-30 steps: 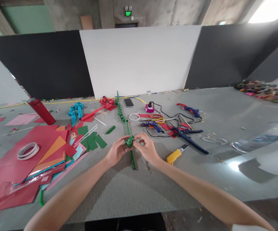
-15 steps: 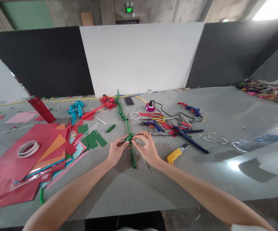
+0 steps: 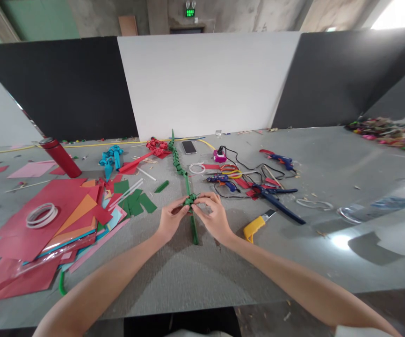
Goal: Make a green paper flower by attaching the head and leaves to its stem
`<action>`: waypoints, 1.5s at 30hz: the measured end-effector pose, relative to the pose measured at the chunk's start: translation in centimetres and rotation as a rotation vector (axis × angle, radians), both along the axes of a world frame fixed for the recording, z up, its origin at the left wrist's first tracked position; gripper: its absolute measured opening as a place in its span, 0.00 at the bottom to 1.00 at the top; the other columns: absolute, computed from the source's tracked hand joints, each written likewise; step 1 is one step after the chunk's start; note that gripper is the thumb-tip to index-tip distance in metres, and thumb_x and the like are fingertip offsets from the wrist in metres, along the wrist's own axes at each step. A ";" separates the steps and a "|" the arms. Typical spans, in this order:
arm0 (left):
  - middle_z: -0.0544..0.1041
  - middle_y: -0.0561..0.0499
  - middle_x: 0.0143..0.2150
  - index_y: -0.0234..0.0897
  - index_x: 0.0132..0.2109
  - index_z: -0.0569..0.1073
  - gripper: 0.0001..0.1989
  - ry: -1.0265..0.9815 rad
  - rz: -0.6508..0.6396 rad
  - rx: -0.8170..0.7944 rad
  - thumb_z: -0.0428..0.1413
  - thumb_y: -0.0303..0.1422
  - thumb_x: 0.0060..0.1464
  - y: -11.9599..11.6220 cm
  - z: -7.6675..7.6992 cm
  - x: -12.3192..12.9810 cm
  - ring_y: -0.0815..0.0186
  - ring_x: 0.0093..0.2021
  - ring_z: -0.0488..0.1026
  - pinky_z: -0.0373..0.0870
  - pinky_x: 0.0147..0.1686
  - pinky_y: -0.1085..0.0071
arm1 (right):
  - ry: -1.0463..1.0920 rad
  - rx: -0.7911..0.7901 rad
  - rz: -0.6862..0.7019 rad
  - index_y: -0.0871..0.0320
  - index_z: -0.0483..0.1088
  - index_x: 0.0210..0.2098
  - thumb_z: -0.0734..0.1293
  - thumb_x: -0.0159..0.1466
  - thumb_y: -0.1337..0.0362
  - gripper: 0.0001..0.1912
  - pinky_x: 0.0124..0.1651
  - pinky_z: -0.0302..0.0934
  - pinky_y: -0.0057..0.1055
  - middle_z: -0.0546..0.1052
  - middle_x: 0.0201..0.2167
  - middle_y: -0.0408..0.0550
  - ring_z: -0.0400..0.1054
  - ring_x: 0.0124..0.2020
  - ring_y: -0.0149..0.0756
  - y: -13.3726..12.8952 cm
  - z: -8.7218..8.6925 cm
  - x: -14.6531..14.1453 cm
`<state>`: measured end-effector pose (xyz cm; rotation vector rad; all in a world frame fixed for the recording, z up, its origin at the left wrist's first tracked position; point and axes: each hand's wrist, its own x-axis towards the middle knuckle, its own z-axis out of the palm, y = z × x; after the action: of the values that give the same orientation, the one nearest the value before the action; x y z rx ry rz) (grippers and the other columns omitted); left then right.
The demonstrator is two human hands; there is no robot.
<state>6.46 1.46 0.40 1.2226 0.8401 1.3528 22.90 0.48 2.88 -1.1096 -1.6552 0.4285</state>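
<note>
Both hands meet at a curled green paper piece [image 3: 190, 200] partway along a long green paper stem [image 3: 194, 229]. My left hand [image 3: 172, 216] pinches its left side between thumb and fingers. From the right, my right hand [image 3: 212, 211] pinches the same piece, its fingertips close to those of the left. The stem's near end lies on the table toward me. Beyond the hands, the far part [image 3: 177, 159] carries several folded green loops and ends in a point. What lies under the fingertips is hidden.
Paper sheets [image 3: 23, 210] with tape rolls [image 3: 41, 216] spread at left, near a red bottle [image 3: 60, 157]. Green scraps [image 3: 141, 202] lie left of the hands. At right are a yellow cutter [image 3: 255, 228], dark blue pliers [image 3: 279, 206], glue guns [image 3: 228, 181] and cords. A phone [image 3: 189, 147] lies behind.
Both hands stay at the same spot on the green stem, with only slight finger movement. The whole view has shifted very slightly.
</note>
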 end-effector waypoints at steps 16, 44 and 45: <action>0.76 0.44 0.58 0.39 0.52 0.80 0.22 0.026 -0.015 0.009 0.63 0.43 0.53 0.0 -0.4 0.1 0.51 0.54 0.75 0.80 0.48 0.52 | 0.040 -0.017 0.000 0.53 0.77 0.37 0.68 0.64 0.56 0.09 0.54 0.58 0.44 0.70 0.40 0.49 0.65 0.47 0.44 -0.3 -0.3 -0.3; 0.78 0.46 0.56 0.39 0.49 0.81 0.20 -0.014 -0.048 -0.042 0.64 0.43 0.51 -0.1 -0.1 0.1 0.53 0.50 0.77 0.82 0.42 0.58 | -0.020 0.030 -0.005 0.52 0.76 0.38 0.68 0.66 0.56 0.08 0.58 0.57 0.47 0.69 0.44 0.51 0.63 0.51 0.46 -0.4 -0.2 -0.2; 0.78 0.46 0.56 0.39 0.49 0.81 0.20 -0.013 -0.050 -0.042 0.64 0.43 0.51 -0.1 -0.1 0.1 0.53 0.50 0.77 0.82 0.42 0.58 | -0.016 0.030 -0.006 0.52 0.76 0.38 0.67 0.66 0.56 0.08 0.57 0.57 0.47 0.69 0.44 0.50 0.64 0.51 0.45 -0.4 -0.3 -0.2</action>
<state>6.58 1.36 0.34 1.1935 0.8194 1.2953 22.66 0.10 2.60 -1.0988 -1.6669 0.3904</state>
